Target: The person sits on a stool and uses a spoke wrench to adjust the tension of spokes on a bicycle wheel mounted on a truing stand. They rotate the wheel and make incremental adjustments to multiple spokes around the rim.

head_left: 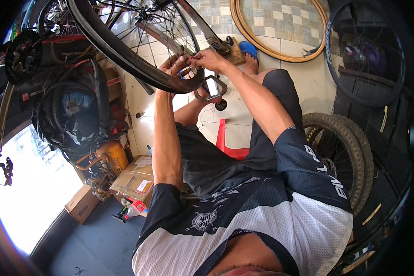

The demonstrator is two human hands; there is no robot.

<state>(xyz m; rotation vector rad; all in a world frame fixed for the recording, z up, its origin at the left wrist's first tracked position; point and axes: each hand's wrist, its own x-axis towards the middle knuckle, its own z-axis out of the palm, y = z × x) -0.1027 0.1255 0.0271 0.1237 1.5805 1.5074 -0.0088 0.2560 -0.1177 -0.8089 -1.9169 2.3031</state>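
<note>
A spoked bicycle wheel (138, 71) with a black tire hangs at the upper left of centre. Metal arms of a wheel truing stand (200, 23) rise beside it, above a wooden base (237, 51). My left hand (174, 66) is at the wheel's near side, its fingers curled among the spokes by the rim; their tips are partly hidden. From the right, my right hand (209, 61) meets it, thumb and fingers pinched on a small red piece (191, 58) at the spokes. Too little of that piece shows to tell its kind. Below the wheel sits the stand's caliper (212, 89).
Tan tires (280, 59) lie on the floor at the far right. Knobby tires (361, 156) lean near my right side. A red plastic stool leg (223, 133) shows between my legs. At left are a cardboard box (133, 181), a yellow compressor (112, 156) and a plastic bottle (134, 209).
</note>
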